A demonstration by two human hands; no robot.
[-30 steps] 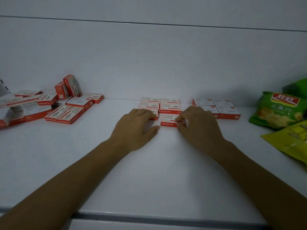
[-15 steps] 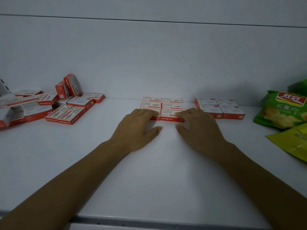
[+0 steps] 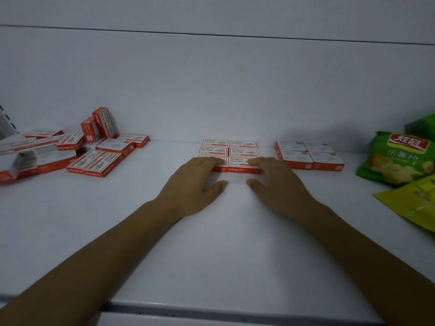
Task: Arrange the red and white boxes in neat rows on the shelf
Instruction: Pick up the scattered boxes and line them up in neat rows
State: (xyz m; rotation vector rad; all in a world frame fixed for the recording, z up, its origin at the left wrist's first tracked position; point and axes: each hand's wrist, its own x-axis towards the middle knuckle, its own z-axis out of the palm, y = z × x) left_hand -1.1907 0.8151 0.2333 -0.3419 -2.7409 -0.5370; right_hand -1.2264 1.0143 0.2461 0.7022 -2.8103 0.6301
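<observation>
Our left hand (image 3: 195,184) and right hand (image 3: 281,187) reach forward over the white shelf (image 3: 221,250). The fingers are loose and fairly straight and grasp nothing. Both thumbs point inward just above the shelf surface, with a gap between them. Our left fingers lie over most of the front-left box (image 3: 220,169), and our right fingertips touch the top of the front-right box (image 3: 239,162) at its right end.

These two boxes form the nearest row of a block of six boxes (image 3: 242,151), red and white. It is two boxes wide and three deep, lies flat with edges touching, and sits at the middle of the shelf close to the back wall (image 3: 211,90).

To the right, apart from the block, four boxes (image 3: 308,156) lie in a tidy square. Farther right is a green crisp bag (image 3: 397,158), with a yellow-green bag (image 3: 416,201) nearer to us.

Well to the left sits a loose heap of boxes (image 3: 94,158). Some lie flat at odd angles, and two stand tilted against the wall.
</observation>
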